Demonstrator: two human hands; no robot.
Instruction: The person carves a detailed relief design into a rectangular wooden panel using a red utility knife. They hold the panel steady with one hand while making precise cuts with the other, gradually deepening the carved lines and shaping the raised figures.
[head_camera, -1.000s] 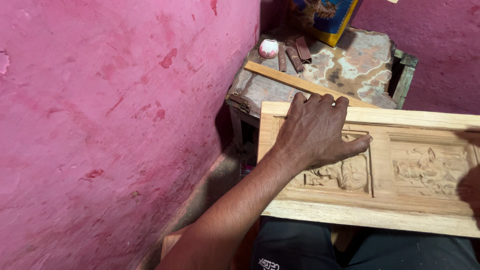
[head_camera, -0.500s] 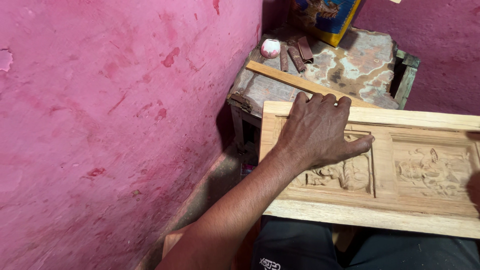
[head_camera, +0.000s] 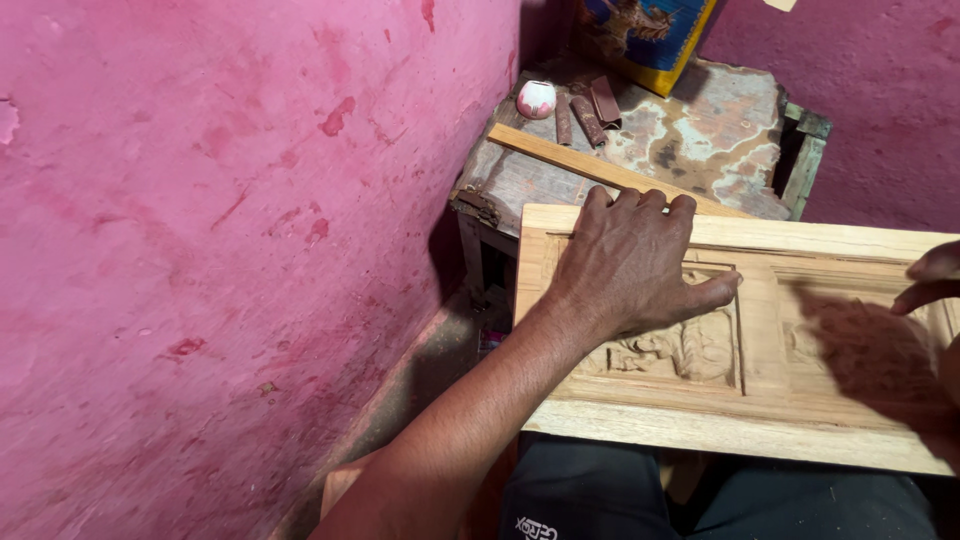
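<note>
A pale carved wooden panel (head_camera: 760, 425) lies across my lap, with two recessed squares of relief carving. My left hand (head_camera: 630, 265) rests flat on its left end, fingers together over the far edge and thumb stretched toward the left carving (head_camera: 690, 350). It presses the panel down without gripping it. My right hand (head_camera: 925, 280) shows only as a few bent fingertips at the right edge, hovering over the right carved square. Whether it holds anything is hidden by the frame edge.
A worn small table (head_camera: 700, 130) stands beyond the panel. On it lie a long wooden strip (head_camera: 590, 165), rolled brown sandpaper pieces (head_camera: 590, 110), a small pink-and-white round pot (head_camera: 536, 98) and a blue-yellow box (head_camera: 645, 35). A pink wall (head_camera: 220, 230) closes the left side.
My right hand has come further into view at the right edge above the panel. My left hand has stayed pressed on the left end of the panel.
</note>
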